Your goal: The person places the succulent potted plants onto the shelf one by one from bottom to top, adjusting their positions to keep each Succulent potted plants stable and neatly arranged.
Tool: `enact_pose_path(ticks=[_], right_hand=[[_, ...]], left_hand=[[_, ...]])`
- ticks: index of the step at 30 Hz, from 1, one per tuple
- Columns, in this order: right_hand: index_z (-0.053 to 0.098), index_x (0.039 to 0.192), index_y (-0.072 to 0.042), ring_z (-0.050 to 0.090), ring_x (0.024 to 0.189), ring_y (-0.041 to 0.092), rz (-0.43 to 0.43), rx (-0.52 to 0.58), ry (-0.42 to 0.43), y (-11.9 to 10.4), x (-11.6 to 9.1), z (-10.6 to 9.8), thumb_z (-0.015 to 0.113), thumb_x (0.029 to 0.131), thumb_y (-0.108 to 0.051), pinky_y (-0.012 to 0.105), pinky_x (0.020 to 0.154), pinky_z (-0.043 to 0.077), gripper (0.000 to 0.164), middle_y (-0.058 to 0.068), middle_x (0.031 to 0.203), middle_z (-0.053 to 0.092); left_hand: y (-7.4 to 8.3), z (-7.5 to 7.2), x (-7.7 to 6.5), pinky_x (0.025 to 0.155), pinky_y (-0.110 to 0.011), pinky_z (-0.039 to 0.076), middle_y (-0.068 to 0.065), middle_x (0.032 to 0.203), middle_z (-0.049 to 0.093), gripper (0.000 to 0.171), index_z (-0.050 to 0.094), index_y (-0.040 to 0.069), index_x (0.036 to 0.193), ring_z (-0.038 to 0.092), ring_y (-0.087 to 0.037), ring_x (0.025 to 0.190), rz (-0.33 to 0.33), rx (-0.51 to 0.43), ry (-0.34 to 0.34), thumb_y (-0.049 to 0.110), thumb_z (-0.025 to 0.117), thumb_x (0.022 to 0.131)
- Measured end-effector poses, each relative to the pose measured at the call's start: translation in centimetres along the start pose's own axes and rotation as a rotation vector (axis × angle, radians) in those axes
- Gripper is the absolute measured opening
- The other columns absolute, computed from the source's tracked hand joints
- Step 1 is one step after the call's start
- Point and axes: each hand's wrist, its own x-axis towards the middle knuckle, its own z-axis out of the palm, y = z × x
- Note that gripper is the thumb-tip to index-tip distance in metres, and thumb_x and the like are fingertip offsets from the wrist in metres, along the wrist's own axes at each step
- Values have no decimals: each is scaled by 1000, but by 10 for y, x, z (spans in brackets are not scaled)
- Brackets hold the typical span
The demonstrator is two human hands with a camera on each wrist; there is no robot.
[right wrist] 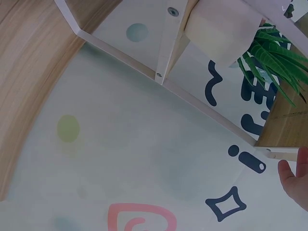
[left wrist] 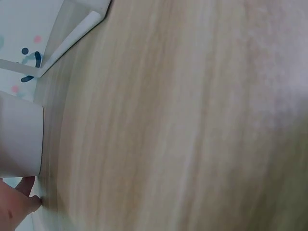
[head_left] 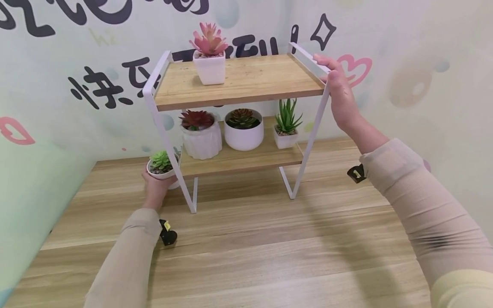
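Note:
My left hand (head_left: 155,186) holds a small white pot with a green succulent (head_left: 161,164), its fingers around the pot's side. The pot is beside the left leg of a two-tier plant shelf (head_left: 246,81) with wooden boards and a white metal frame. In the left wrist view the white pot (left wrist: 19,137) shows low at the left edge, with fingertips (left wrist: 33,202) against it. My right hand (head_left: 340,96) grips the shelf's upper right front corner, fingers over the side rail. The right wrist view catches only part of that hand (right wrist: 296,185) at the frame.
A pink succulent (head_left: 209,53) in a white square pot stands on the top board. On the lower board are a dark red succulent (head_left: 200,137), a dark succulent in a round pot (head_left: 244,132) and a spiky green plant (head_left: 286,124). A printed wall (head_left: 423,38) rises behind the wooden table (head_left: 246,248).

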Motion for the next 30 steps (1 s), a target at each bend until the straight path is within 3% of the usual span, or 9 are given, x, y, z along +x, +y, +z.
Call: enact_pose_path(ticks=[9,13,18,25,30], right_hand=[[46,125,-4,40,118,23,5,-26,-11,-1,0,0,36,96,-39,34,90,28,46,1,137,43],[50,123,-11,39,119,22,10,-27,-17,-1,0,-1,35,96,-38,34,91,28,40,1,137,42],[52,120,-20,39,120,22,9,-27,-17,-1,-1,-1,36,96,-38,34,91,28,35,1,137,42],[49,123,-8,38,122,22,-9,-30,-11,-2,-1,-1,36,96,-37,34,91,28,42,2,137,43],[53,120,-18,37,123,22,-4,-29,-14,-2,0,-1,36,96,-37,34,91,28,35,2,137,43]], left_hand=[[-3,-1,-3,110,-35,18,-12,148,15,101,-1,13,142,21,-28,134,67,-8,15,3,71,72],[-2,-2,-3,110,-34,17,-10,148,12,100,-2,13,140,20,-26,134,53,-36,17,3,71,73],[-2,-6,-3,110,-33,20,-10,148,14,101,0,14,140,23,-25,133,48,-3,62,7,74,72],[6,-23,-6,109,-29,19,-9,146,16,101,2,14,139,25,-21,131,93,48,67,14,76,71],[18,-41,-13,109,-34,21,-12,144,18,98,5,10,140,26,-24,129,155,100,20,10,74,71]])
